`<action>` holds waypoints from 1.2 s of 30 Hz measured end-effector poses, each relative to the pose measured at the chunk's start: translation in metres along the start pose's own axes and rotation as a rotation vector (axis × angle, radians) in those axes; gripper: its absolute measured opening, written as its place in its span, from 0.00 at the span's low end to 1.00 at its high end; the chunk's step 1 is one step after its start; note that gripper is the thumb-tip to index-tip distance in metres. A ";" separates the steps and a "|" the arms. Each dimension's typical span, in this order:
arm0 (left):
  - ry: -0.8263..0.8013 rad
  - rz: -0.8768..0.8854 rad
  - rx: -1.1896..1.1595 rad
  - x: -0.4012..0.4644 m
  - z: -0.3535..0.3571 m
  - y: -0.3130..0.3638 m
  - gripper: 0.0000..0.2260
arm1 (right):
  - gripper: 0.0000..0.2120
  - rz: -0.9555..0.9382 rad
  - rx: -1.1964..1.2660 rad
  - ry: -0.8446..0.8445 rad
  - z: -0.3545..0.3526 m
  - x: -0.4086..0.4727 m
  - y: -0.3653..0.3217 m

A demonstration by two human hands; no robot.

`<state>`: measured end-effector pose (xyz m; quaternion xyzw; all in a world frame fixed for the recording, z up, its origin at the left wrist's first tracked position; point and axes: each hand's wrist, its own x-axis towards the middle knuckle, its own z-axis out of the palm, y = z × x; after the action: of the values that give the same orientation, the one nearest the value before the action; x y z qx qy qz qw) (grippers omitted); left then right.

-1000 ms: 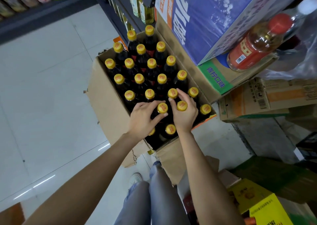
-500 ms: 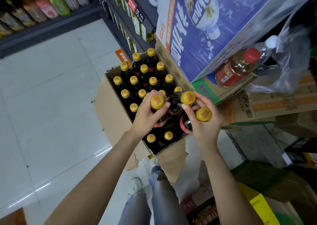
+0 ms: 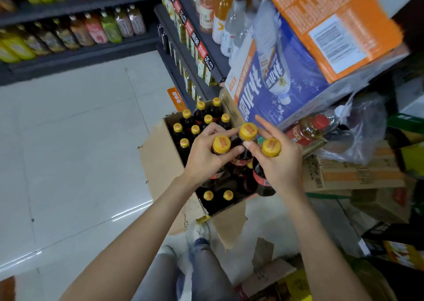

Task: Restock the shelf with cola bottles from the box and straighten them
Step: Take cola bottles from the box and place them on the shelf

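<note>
Above the open cardboard box [image 3: 160,163], the left hand [image 3: 206,154] grips one yellow-capped cola bottle [image 3: 221,144]. The right hand [image 3: 278,163] holds two more bottles [image 3: 271,147] by their necks.

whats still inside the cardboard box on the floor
Dark cola bottles with yellow caps stand upright in the cardboard box: a cluster at its far end and two at the near end. The hands and lifted bottles cover the middle, so that count is hidden.
</note>
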<state>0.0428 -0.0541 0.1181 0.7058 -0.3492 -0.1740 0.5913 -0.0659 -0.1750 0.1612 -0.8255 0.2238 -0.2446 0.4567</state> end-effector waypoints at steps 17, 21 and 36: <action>0.435 -0.273 0.007 -0.062 -0.393 -0.034 0.19 | 0.15 -0.141 0.115 -0.362 0.347 0.059 -0.225; 0.553 -0.308 0.078 -0.076 -0.522 -0.042 0.14 | 0.16 -0.120 0.240 -0.458 0.461 0.077 -0.295; 0.938 -0.280 0.096 -0.023 -0.954 -0.103 0.10 | 0.16 -0.373 0.419 -0.805 0.867 0.247 -0.513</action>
<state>0.6850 0.6484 0.2455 0.7746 0.0456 0.1011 0.6226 0.7294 0.4850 0.2518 -0.7708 -0.1760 -0.0236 0.6118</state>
